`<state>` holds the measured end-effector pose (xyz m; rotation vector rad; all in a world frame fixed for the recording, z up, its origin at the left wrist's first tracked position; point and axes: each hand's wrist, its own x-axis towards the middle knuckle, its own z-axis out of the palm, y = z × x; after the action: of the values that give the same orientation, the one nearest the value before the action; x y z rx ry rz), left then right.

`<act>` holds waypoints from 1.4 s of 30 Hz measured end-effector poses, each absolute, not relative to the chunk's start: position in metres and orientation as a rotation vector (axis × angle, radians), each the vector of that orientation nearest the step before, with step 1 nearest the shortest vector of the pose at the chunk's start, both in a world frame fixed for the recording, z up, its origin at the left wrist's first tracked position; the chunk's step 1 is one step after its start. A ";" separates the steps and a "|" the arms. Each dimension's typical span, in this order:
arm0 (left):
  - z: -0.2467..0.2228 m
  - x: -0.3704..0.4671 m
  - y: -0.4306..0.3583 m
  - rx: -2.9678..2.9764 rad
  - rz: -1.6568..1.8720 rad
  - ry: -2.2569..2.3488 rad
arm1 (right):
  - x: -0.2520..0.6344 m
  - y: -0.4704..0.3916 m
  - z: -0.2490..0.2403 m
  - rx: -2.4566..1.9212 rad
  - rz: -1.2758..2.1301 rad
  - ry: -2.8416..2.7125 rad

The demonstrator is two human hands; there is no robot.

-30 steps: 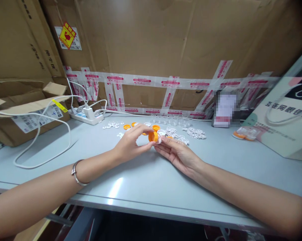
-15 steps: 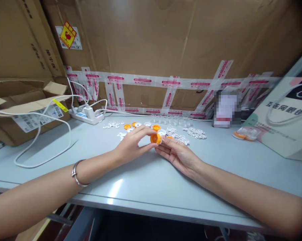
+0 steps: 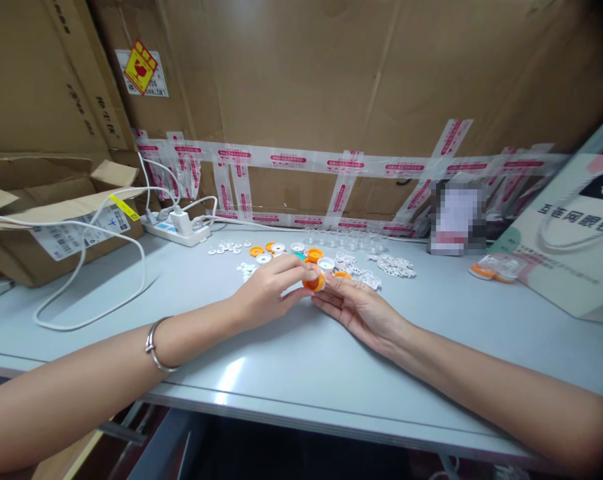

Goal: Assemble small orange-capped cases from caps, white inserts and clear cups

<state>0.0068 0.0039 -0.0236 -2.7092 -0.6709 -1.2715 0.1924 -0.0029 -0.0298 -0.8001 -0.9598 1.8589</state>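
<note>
Between my hands is a small round orange plastic cap (image 3: 311,285), held above the front part of the table with its hollow side toward me. My left hand (image 3: 269,283) is closed on its left side, thumb below and fingers over the upper rim. From the right, my right hand (image 3: 359,308) grips the same cap with thumb and fingertips, its other fingers curled underneath. Just behind lie a white round cap (image 3: 325,265), another orange cap (image 3: 314,254) and a partly hidden teal piece (image 3: 299,256). What sits inside the held cap is hard to make out.
Small white discs (image 3: 226,247), clear domes (image 3: 349,240) and flat white openwork pieces (image 3: 395,265) lie behind my hands. A power strip (image 3: 181,233) with white cables stands left, beside an open carton (image 3: 51,230). Bagged orange caps (image 3: 494,270) and a paper bag (image 3: 566,253) are right.
My left fingers have shifted onto the cap's upper rim and inner side, covering more of it. The right hand keeps its hold. The view has moved slightly, and a teal piece now shows.
</note>
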 end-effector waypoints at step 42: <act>-0.016 -0.002 0.007 -3.139 -1.144 -0.851 | 0.196 -0.007 -0.022 -1.036 1.781 -1.185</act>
<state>-0.0025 0.0073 -0.0161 -3.1389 -0.8506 -1.1445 0.1958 -0.0067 -0.0221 -1.0356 -1.1845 1.7808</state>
